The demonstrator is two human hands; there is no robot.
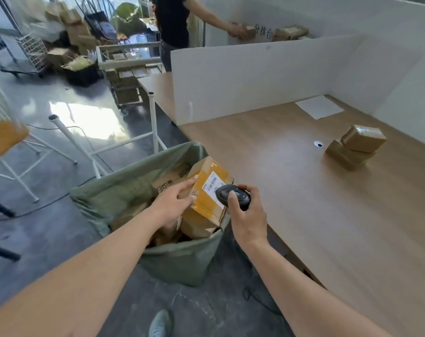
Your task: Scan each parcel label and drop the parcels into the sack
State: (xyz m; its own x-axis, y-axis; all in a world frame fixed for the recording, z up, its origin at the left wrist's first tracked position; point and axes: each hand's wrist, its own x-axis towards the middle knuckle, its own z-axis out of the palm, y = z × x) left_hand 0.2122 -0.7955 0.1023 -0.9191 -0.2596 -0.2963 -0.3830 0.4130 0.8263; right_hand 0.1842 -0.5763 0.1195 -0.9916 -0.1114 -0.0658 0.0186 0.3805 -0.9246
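Left hand (176, 203) holds the taped parcel (207, 199) over the sack (172, 259); right hand (246, 215) grips the scanner (234, 197) (keep its label (213, 184) facing the scanner, then let go).

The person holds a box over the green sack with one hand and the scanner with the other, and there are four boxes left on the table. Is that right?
Not quite. The head view shows two boxes left on the table, one leaning on the other, not four. The rest holds: the left hand holds a box over the green sack, and the right hand grips the scanner.
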